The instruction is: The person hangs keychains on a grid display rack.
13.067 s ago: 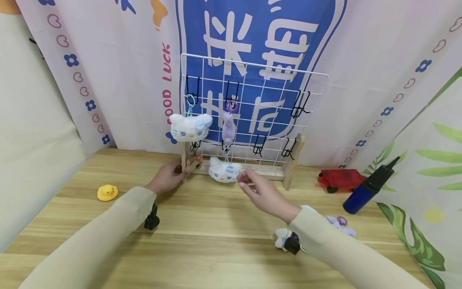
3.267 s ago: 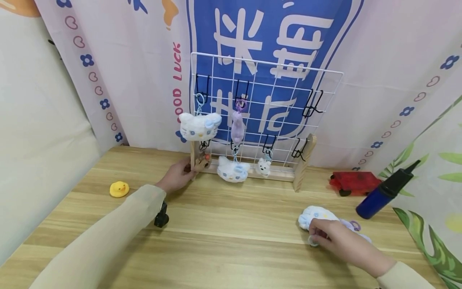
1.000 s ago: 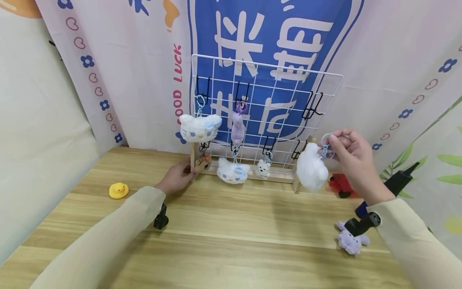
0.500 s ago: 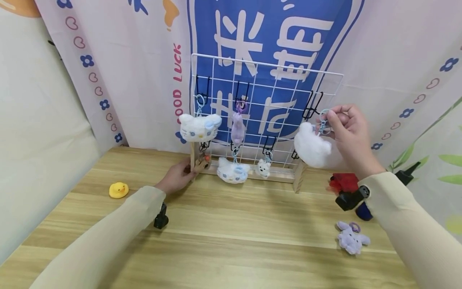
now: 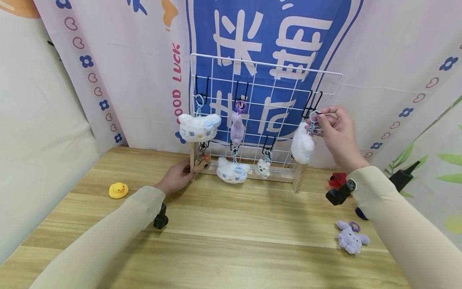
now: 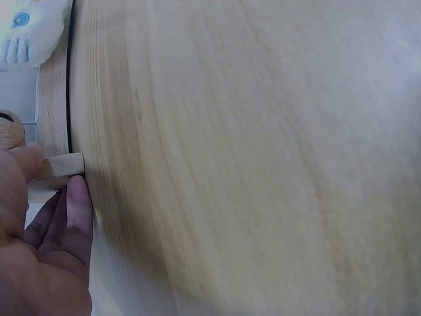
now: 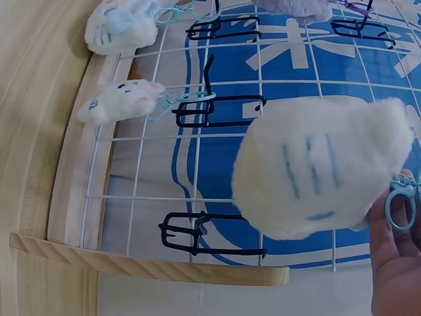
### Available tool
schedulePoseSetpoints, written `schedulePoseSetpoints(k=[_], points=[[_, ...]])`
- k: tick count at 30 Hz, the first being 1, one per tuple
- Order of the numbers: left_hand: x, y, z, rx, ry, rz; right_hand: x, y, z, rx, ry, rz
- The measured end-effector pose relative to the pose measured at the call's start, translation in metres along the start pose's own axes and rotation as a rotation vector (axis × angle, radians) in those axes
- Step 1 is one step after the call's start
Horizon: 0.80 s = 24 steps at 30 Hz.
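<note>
My right hand (image 5: 336, 130) pinches the light-blue ring (image 5: 315, 116) of a white plush cat-head keychain (image 5: 302, 146), just below the upper right black hook (image 5: 311, 106). Whether the ring touches that hook cannot be told. In the right wrist view the plush (image 7: 322, 168) hangs before the white wire grid (image 7: 227, 82). My left hand (image 5: 176, 176) grips the wooden foot at the rack's left end; the left wrist view shows thumb and fingers on either side of this foot (image 6: 62, 166). Two more cat-head keychains, a purple keychain (image 5: 237, 127) and a small white bear keychain (image 5: 264, 167) hang on hooks.
A purple plush keychain (image 5: 351, 239) lies on the table at the right. Behind my right forearm are a red toy car (image 5: 337, 180) and a dark bottle with a black nozzle (image 5: 401, 176), both partly hidden. A yellow rubber duck (image 5: 118, 190) sits at the left.
My right hand has picked up the white cat-head keychain from the table and lifted it leftward to the upper right hook. The small bear keychain now hangs on the grid. The left hand stays put.
</note>
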<state>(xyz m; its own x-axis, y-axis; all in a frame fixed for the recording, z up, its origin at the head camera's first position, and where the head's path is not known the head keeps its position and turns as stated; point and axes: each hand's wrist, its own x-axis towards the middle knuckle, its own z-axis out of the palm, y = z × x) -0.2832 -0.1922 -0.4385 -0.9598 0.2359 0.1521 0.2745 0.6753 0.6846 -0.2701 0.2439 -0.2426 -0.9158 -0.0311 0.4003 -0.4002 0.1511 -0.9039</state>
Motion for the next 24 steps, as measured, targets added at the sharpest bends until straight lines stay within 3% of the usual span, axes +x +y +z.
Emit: schedulePoseSetpoints(k=[3, 12, 24], points=[[0.000, 0.001, 0.000, -0.006, -0.002, -0.001, 0.000, 0.001, 0.000, -0.018, -0.001, 0.003], [-0.002, 0.002, 0.000, -0.015, -0.005, -0.010, 0.002, 0.005, -0.002, 0.073, 0.013, -0.040], [0.000, 0.001, 0.000, -0.012, -0.010, -0.018, -0.005, 0.000, -0.022, -0.139, -0.002, 0.013]])
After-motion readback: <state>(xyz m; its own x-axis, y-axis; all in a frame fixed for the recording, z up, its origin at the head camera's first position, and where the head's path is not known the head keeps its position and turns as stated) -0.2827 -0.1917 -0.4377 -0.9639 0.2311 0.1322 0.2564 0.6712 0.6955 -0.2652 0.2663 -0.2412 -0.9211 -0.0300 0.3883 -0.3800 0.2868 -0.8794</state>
